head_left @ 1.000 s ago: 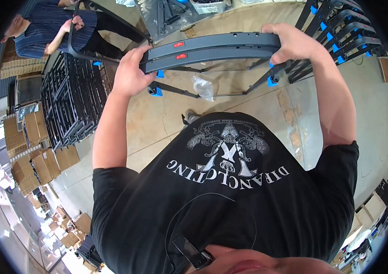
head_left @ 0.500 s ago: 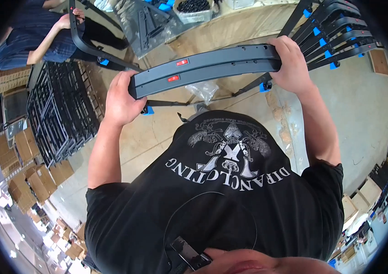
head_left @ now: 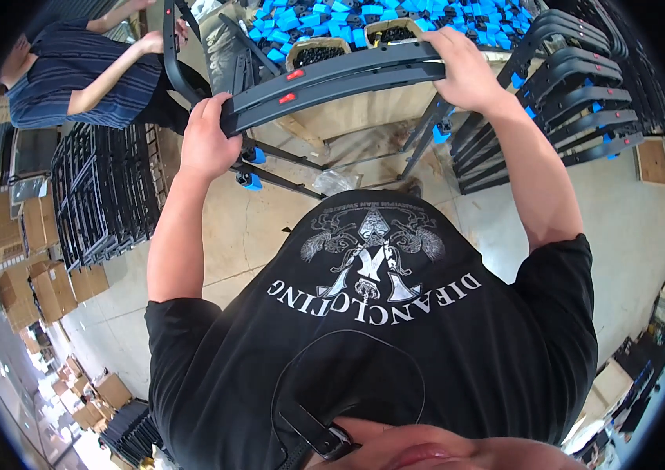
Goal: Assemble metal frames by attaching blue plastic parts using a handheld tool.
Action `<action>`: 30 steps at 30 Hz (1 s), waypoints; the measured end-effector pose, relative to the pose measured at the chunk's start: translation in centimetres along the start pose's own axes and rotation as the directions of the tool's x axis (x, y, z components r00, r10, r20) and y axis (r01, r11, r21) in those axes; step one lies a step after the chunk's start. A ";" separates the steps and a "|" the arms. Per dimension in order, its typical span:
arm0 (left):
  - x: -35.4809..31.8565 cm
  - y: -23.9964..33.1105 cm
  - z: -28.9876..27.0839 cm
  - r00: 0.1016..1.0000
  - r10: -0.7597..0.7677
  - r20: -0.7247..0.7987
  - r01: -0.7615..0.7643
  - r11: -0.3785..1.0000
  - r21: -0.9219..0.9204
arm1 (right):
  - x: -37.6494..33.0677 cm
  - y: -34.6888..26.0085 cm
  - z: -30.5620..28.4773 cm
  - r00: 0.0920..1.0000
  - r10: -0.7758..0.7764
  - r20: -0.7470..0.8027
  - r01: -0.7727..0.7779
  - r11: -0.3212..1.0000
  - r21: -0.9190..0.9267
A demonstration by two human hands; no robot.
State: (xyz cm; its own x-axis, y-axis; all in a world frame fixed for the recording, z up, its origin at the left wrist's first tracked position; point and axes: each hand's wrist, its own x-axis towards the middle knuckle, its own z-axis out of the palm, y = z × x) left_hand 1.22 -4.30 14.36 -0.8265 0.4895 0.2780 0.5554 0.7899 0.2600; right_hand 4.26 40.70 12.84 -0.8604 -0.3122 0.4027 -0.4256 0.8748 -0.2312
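Note:
Two black metal frames (head_left: 340, 74) stand upright side by side in front of me, their curved top bars close together. Each bar carries a small red button (head_left: 286, 99). At the left end of the bars, my left hand (head_left: 210, 141) is wrapped over them. The far right end is gripped by my right hand (head_left: 464, 72), its thumb side toward the bars. Legs run down below the bars and bear blue plastic pieces (head_left: 249, 182). My palms hide parts of the bar ends.
Blue plastic parts (head_left: 317, 25) are heaped beyond the bars, with two boxes of small black parts (head_left: 318, 55) before them. Several similar frames (head_left: 583, 94) lean at right. Another person (head_left: 97, 74) holds a frame at left, near stacked black frames (head_left: 105, 188) and cartons (head_left: 54, 290).
Both hands have carried the frames forward, away from my body, and the right end is now higher in view. More of the blue parts heap has come into sight.

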 end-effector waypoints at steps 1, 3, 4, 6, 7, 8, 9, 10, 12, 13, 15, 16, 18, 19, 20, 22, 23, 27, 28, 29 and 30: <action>1.1 0.8 0.6 0.999 -0.039 0.013 0.039 0.999 0.007 | 0.3 2.1 0.7 0.999 0.029 0.021 -0.029 1.000 -0.002; 2.9 1.5 1.7 0.996 -0.085 0.027 0.084 0.996 0.029 | 1.2 5.1 1.6 1.000 0.005 -0.022 -0.003 0.999 0.049; 3.8 1.6 2.0 0.996 -0.089 0.028 0.088 0.995 0.042 | 1.9 6.1 1.8 0.998 -0.014 -0.053 0.019 0.996 0.091; 5.4 2.3 2.7 0.983 -0.183 0.014 0.182 0.981 0.069 | 3.0 7.6 1.7 0.997 -0.049 -0.057 0.056 0.992 0.114; 6.2 2.2 2.9 0.980 -0.198 0.024 0.195 0.976 0.098 | 3.5 8.2 2.2 0.997 -0.045 -0.057 0.051 0.993 0.105; 7.1 1.9 3.0 0.979 -0.203 0.020 0.200 0.974 0.104 | 4.2 8.8 2.5 0.998 -0.040 -0.055 0.045 0.995 0.095; 7.9 1.4 3.1 0.974 -0.222 0.040 0.217 0.972 0.094 | 5.0 9.6 2.6 0.999 -0.027 -0.017 0.029 0.992 0.127; 8.4 1.2 3.0 0.967 -0.245 0.066 0.240 0.967 0.084 | 5.7 9.6 2.6 0.999 -0.034 -0.013 0.035 0.991 0.133; 9.1 0.5 2.9 0.962 -0.260 0.078 0.252 0.963 0.096 | 6.9 9.4 2.2 0.999 -0.015 0.034 0.009 0.986 0.164; 9.4 0.5 2.7 0.967 -0.246 0.065 0.238 0.965 0.107 | 7.3 9.4 2.0 0.998 -0.006 0.062 -0.005 0.984 0.178; 9.9 -0.2 3.0 0.977 -0.209 0.030 0.205 0.973 0.108 | 8.2 9.9 2.3 0.998 -0.031 0.051 0.023 0.988 0.152; 9.9 -0.4 3.2 0.976 -0.215 0.029 0.211 0.972 0.106 | 8.3 9.9 2.4 0.998 -0.046 0.036 0.041 0.991 0.123; 10.5 -0.4 3.4 0.985 -0.169 -0.023 0.170 0.983 0.074 | 8.5 10.3 3.1 0.998 -0.063 0.002 0.063 0.994 0.092; 10.3 -0.1 3.4 0.987 -0.147 -0.072 0.152 0.986 0.068 | 8.4 9.9 3.1 0.994 -0.069 -0.081 0.073 0.997 0.040; 10.6 -0.1 3.5 0.987 -0.141 -0.080 0.146 0.988 0.052 | 8.9 9.6 3.2 0.985 -0.075 -0.158 0.074 0.997 -0.008; 9.5 -0.1 4.0 0.976 -0.133 -0.174 0.148 0.986 0.074 | 8.4 8.1 3.3 0.983 0.031 -0.178 -0.040 0.998 -0.048; 8.9 -0.2 4.2 0.961 -0.127 -0.244 0.142 0.989 0.044 | 8.0 7.4 3.3 0.974 0.075 -0.216 -0.094 0.992 -0.079; 5.6 -2.7 6.3 0.891 -0.158 -0.425 0.174 0.985 -0.002 | 6.1 6.6 5.8 0.918 0.155 -0.365 -0.196 0.977 -0.078; 4.7 -3.1 6.4 0.893 -0.168 -0.419 0.180 0.984 -0.009 | 5.8 6.2 6.1 0.922 0.157 -0.353 -0.196 0.977 -0.079; 3.9 -3.4 6.7 0.885 -0.295 -0.359 0.245 0.953 -0.178 | 5.6 5.7 6.4 0.918 0.147 -0.368 -0.178 0.983 -0.053; 3.1 -3.7 6.9 0.868 -0.410 -0.279 0.312 0.888 -0.337 | 5.2 5.4 6.6 0.914 0.139 -0.382 -0.160 0.987 -0.025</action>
State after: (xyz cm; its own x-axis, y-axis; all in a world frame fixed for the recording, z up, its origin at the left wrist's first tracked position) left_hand -4.03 -3.12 7.88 -0.9198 -0.0018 0.3923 0.2669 0.7301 0.6291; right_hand -4.39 41.35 7.85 -0.7383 -0.0227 0.6740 -0.2750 0.9227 -0.2701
